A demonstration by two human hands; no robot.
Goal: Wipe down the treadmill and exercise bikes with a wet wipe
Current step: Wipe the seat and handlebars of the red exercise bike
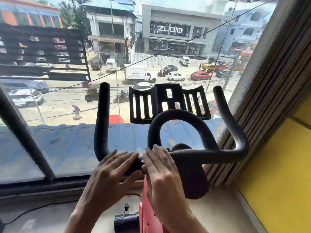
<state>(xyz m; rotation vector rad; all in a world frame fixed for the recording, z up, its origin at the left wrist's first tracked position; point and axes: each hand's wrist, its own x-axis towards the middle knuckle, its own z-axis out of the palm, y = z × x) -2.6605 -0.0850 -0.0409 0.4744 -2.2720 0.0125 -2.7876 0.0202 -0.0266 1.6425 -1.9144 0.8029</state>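
An exercise bike's black padded handlebar (202,157) fills the middle of the view, with two upturned horns, a centre loop and a slotted black tray (168,101) behind it. The bike's red frame (148,216) drops below. My left hand (111,175) and my right hand (161,174) lie side by side on the left part of the crossbar, fingers straight and flat. A thin, pale wet wipe (138,151) shows at the fingertips between both hands, pressed on the bar. Most of the wipe is hidden under the fingers.
A large glass window (67,98) stands just beyond the handlebar, with a dark slanted frame bar (21,135) at the left. A ribbed wall edge (269,98) and a yellow panel (277,182) close in on the right. A black adjustment knob (124,221) sticks out below.
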